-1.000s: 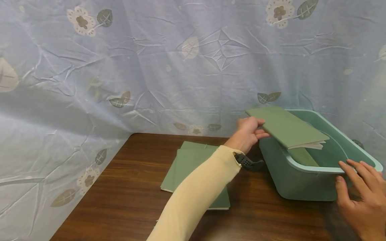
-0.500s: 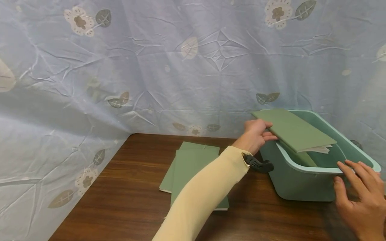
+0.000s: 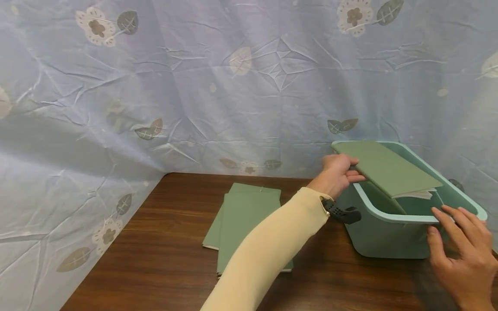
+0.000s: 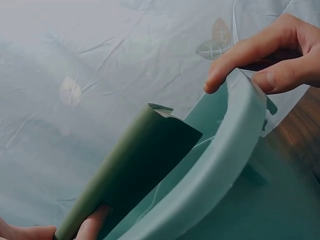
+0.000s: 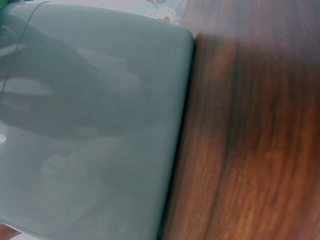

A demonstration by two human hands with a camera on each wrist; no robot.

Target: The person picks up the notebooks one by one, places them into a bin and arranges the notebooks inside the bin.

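My left hand pinches a thin green notebook by its near-left edge. The notebook lies tilted over the open top of a teal plastic bin, its pages slightly fanned at the near end. In the left wrist view, the thumb and fingers are on either side of the notebook. My right hand grips the bin's near-right rim, fingers inside and thumb outside, as the left wrist view shows. Beneath the held notebook, another green surface shows inside the bin, mostly hidden.
More green notebooks lie overlapping on the dark wooden table, partly covered by my left sleeve. A flowered curtain hangs behind the table and along its left side. The right wrist view shows the bin's outer wall.
My left hand has moved right with the notebook and lowered it slightly, so it now sits farther over the bin. My right hand has stayed at the rim.
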